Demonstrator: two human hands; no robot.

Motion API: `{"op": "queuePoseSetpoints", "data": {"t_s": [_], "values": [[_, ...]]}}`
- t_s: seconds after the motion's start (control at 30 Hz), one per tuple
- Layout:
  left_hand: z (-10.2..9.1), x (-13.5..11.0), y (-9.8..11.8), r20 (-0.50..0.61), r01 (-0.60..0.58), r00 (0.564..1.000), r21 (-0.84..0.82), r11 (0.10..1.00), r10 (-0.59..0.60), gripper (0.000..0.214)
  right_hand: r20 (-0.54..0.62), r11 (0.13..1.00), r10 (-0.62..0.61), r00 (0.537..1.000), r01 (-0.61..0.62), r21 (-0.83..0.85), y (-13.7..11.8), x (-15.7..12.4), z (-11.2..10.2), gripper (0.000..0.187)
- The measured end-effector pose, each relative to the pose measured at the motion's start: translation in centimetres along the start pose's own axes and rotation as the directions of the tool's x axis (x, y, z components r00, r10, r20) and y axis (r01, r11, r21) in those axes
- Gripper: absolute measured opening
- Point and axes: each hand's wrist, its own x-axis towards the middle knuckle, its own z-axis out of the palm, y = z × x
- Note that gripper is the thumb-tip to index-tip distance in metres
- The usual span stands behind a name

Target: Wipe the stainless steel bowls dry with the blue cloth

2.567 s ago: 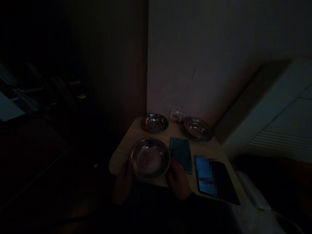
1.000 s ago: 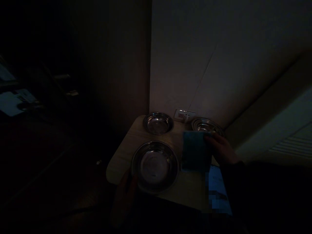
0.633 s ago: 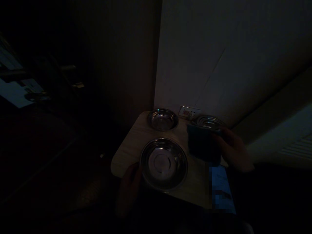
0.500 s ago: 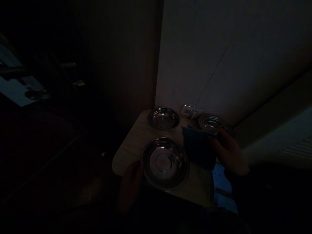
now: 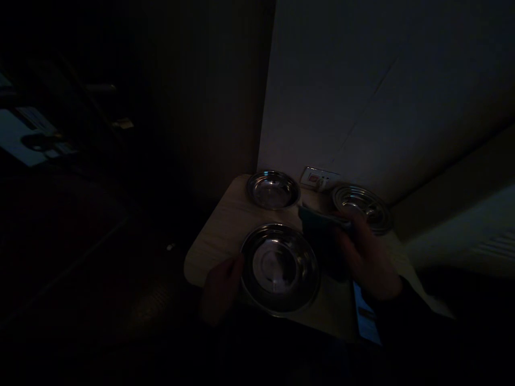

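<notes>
The scene is very dark. A shiny steel bowl (image 5: 274,265) sits near the front of a small light wooden table (image 5: 213,244). At its left rim my left hand (image 5: 221,287) is closed, thumb and fingers pinching the edge. My right hand (image 5: 368,257) is closed on the top edge of a dark blue-green cloth (image 5: 314,221), which hangs just right of the bowl and partly over its rim's far side. Whether the cloth touches the bowl cannot be made out. Behind stands a second steel bowl (image 5: 273,190).
Several nested steel dishes (image 5: 380,212) stand at the back right, beyond my right hand. A wall socket (image 5: 319,178) is low on the pale wall (image 5: 322,96). Below my right wrist lies a bluish flat thing (image 5: 367,319). At far left is a dark door with a handle (image 5: 100,87).
My right hand has tilted and shifted slightly with the cloth, which now shows less of its face. My left hand has moved up a little along the bowl's rim. The view has shifted slightly.
</notes>
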Motion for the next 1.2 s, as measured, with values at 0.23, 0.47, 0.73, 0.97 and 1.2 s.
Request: {"op": "queuePoseSetpoints", "data": {"t_s": [0.23,0.47,0.73,0.97,1.2], "values": [[0.6,1.8,-0.6,-0.183,-0.129,0.976,-0.058,0.990,0.116,0.040,0.483,0.921,-0.261,0.836,0.365,-0.135,-1.2,-2.8,5.3,0.042],[1.1,2.2,-1.5,-0.114,-0.245,0.966,-0.110,0.963,0.233,0.039,0.605,0.883,-0.236,0.760,0.427,-0.193,-1.2,-3.4,5.7,0.033],[0.9,1.7,-1.5,-0.078,-0.255,0.965,-0.068,0.965,0.249,0.037,0.689,0.892,-0.177,0.703,0.411,-0.190,-2.5,-3.1,5.7,0.022],[1.0,1.8,-1.8,-0.088,-0.298,0.952,-0.049,0.953,0.293,0.034,0.595,0.873,-0.151,0.789,0.389,-0.294,-2.7,-2.0,6.5,0.033],[0.8,1.8,-1.6,-0.072,-0.311,0.949,-0.037,0.950,0.308,0.032,0.661,0.812,-0.139,0.737,0.467,-0.351,-1.6,-2.2,8.5,0.034]]}}
